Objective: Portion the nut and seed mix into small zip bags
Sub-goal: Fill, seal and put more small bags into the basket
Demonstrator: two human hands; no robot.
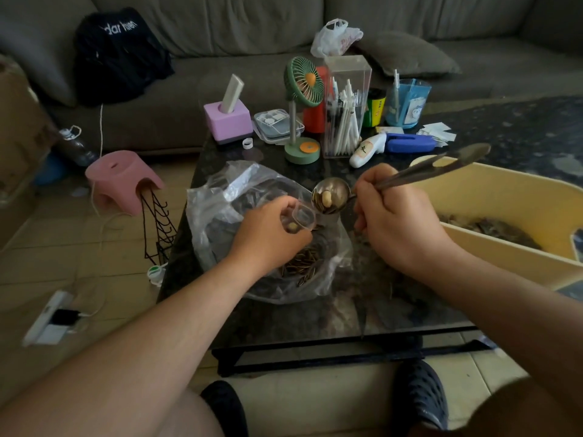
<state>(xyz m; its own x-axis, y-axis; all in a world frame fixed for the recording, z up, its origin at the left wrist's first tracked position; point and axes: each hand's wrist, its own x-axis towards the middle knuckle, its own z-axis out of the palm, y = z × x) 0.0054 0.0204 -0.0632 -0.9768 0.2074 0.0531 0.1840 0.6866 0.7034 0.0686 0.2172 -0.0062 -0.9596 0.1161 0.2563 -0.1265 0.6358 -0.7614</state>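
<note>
Spoon [331,197] gripped in right hand [394,222], tipped toward small zip bag [301,217]; left hand [268,234] pinching mouth wide for pour.

There is only the one view, from a camera worn on the person's head, looking forward and steeply down over both forearms onto the dark table [284,320] just in front of the knees. It sits close above the hands, wide enough to bend the edges, and takes in the shoes at the bottom. The grey sofa [252,23] runs across the top, with floor tiles off to the left.
</note>
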